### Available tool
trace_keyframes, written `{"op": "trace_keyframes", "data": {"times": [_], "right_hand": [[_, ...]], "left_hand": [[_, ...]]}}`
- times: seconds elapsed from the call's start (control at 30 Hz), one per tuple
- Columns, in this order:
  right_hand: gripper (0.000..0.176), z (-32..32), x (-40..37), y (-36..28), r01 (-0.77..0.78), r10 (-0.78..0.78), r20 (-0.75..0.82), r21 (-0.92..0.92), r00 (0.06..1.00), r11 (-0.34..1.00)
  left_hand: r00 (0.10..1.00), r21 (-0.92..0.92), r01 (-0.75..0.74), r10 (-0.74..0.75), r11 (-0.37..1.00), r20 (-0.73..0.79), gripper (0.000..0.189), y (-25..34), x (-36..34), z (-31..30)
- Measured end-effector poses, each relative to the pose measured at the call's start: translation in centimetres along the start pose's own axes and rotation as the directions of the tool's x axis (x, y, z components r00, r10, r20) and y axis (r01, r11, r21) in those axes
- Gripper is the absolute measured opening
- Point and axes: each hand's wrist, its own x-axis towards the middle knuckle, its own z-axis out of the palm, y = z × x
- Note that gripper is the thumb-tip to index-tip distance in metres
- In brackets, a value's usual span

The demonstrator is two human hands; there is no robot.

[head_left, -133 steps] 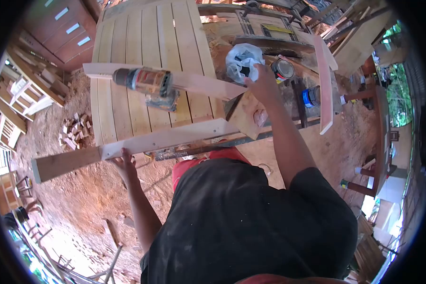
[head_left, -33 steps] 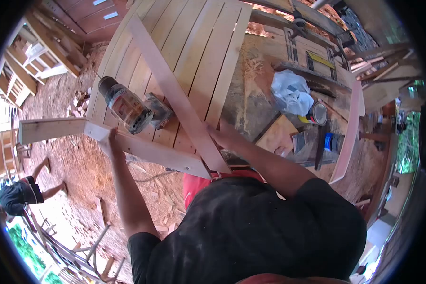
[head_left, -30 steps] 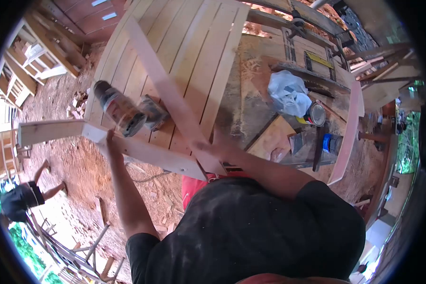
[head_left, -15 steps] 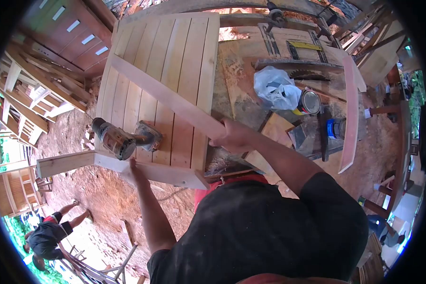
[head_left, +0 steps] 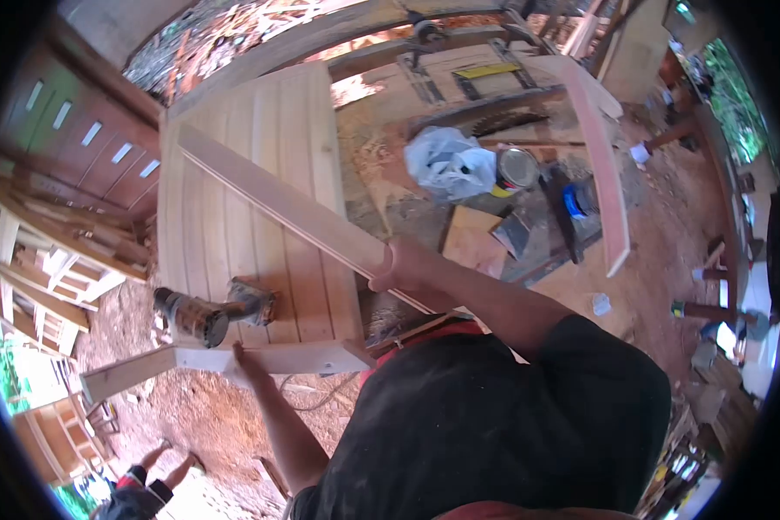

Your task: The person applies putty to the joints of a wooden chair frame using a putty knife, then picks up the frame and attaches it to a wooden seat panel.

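My right hand is closed round a long, flat wooden board, which slants over a slatted wooden panel. The board's near end sticks out past my fingers toward my body. At the panel's near edge, my left hand grips a pale wooden rail, thumb on top and the other fingers mostly hidden. A second short piece meets the rail's left end at an angle. On the panel, just beyond my left hand, a cordless drill lies on its side.
Right of the panel, the workbench carries a plastic bag, a can, a blue container, and a circular saw blade. A pinkish board lies beyond. A person is at lower left.
The view has shifted, so the bench sits further left and lower. The board's near end now shows past my right hand. Both hands keep their grip; the person at lower left is lower in view.
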Motion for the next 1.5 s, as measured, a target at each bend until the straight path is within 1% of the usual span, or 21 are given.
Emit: {"op": "trace_keyframes", "data": {"times": [0.03,0.07,0.1,0.17,0.2,0.27,0.37,0.47,0.53,0.6,0.8,0.9,1.07,1.17,1.2,1.27,1.3,1.33,1.43,1.47,1.5], "right_hand": [[0.04,-1.7,-1.1,-0.1,-0.032,0.032,-0.011,0.027,0.999,0.999],[0.042,-2.9,-2.1,0.3,-0.063,0.064,-0.027,0.059,0.998,0.996],[0.044,-3.4,-2.7,1.2,0.024,0.001,-0.149,0.165,0.989,0.986],[0.05,-3.9,-3.0,2.4,0.246,-0.111,-0.394,0.313,0.913,0.917],[0.048,-4.3,-3.1,2.4,0.242,-0.065,-0.425,0.379,0.903,0.893],[0.043,-5.2,-3.0,2.1,0.25,0.018,-0.468,0.504,0.884,0.827],[0.049,-8.3,-2.3,0.8,0.069,0.234,-0.57,0.459,0.788,0.886],[0.052,-11.4,0.3,1.4,0.158,0.324,-0.64,0.577,0.697,0.802],[0.053,-13.3,5.3,5.0,0.259,0.419,-0.7,0.645,0.578,0.719],[0.055,-16.5,6.8,5.5,0.188,0.487,-0.705,0.647,0.515,0.739],[0.057,-22.2,13.4,11.7,0.242,0.553,-0.707,0.687,0.441,0.685],[0.057,-23.7,16.6,15.0,0.106,0.557,-0.74,0.631,0.377,0.768],[0.06,-25.0,18.0,15.7,0.0,0.571,-0.7,0.632,0.43,0.775],[0.061,-25.3,19.8,17.7,-0.076,0.564,-0.709,0.592,0.425,0.802],[0.061,-25.5,21.1,19.3,-0.094,0.556,-0.718,0.575,0.419,0.813],[0.064,-26.2,22.6,22.4,-0.119,0.551,-0.693,0.568,0.465,0.815],[0.064,-26.1,22.5,22.8,-0.103,0.543,-0.693,0.569,0.474,0.816],[0.064,-25.6,22.4,22.7,-0.086,0.535,-0.693,0.57,0.483,0.817],[0.069,-25.7,19.3,17.5,-0.48,0.463,-0.794,0.253,0.393,0.84],[0.069,-25.0,18.7,15.5,-0.535,0.228,-0.947,0.074,0.228,0.842],[0.068,-23.9,18.4,13.3,-0.603,-0.059,-0.995,-0.092,0.075,0.793]], "left_hand": [[0.991,0.042,0.124,-0.126,0.991,0.04,0.049,0.1,0.7,-0.2],[0.989,0.038,0.11,-0.114,0.993,0.097,0.052,-0.1,0.6,-0.7],[0.99,0.043,0.099,-0.103,0.994,0.097,0.053,1.1,-0.2,-0.5],[0.989,0.048,0.117,-0.121,0.992,0.086,0.054,1.7,-1.0,-0.1],[0.986,0.049,0.145,-0.149,0.988,0.075,0.055,1.8,-0.8,0.0],[0.984,0.046,0.168,-0.17,0.985,0.058,0.054,1.7,-0.6,-0.2],[0.987,0.035,0.149,-0.15,0.988,0.051,0.052,1.7,-0.4,-0.3],[0.987,0.055,0.148,-0.151,0.987,0.047,0.053,0.9,0.1,-0.2],[0.985,0.088,0.162,-0.167,0.983,0.044,0.053,1.4,-0.4,-0.3],[0.98,0.093,0.196,-0.197,0.976,0.006,0.051,2.2,-1.0,-0.2],[0.99,0.137,0.14,-0.137,0.981,-0.035,0.048,1.6,-0.7,-0.3],[0.991,0.157,0.131,-0.134,0.979,0.007,0.051,0.6,0.4,-0.8],[0.994,0.116,0.11,-0.112,0.987,0.007,0.057,-2.7,2.5,-1.6],[0.985,0.095,0.174,-0.175,0.98,0.005,0.053,-3.7,2.7,-1.9],[0.98,0.095,0.196,-0.197,0.976,0.001,0.051,-3.0,1.6,-1.6],[0.97,0.094,0.242,-0.242,0.966,-0.007,0.047,0.4,-3.1,-0.8],[0.95,0.134,0.31,-0.31,0.941,-0.024,0.056,0.7,-4.9,-0.7],[0.947,-0.012,0.32,-0.319,0.947,0.037,0.06,2.4,-8.4,0.2],[0.96,-0.084,0.27,-0.262,0.959,0.095,0.057,1.8,-14.1,1.6],[0.963,-0.091,0.259,-0.25,0.962,0.102,0.06,1.3,-15.2,1.9],[0.95,-0.136,0.3,-0.282,0.944,0.134,0.056,3.8,-16.5,2.6]]}}
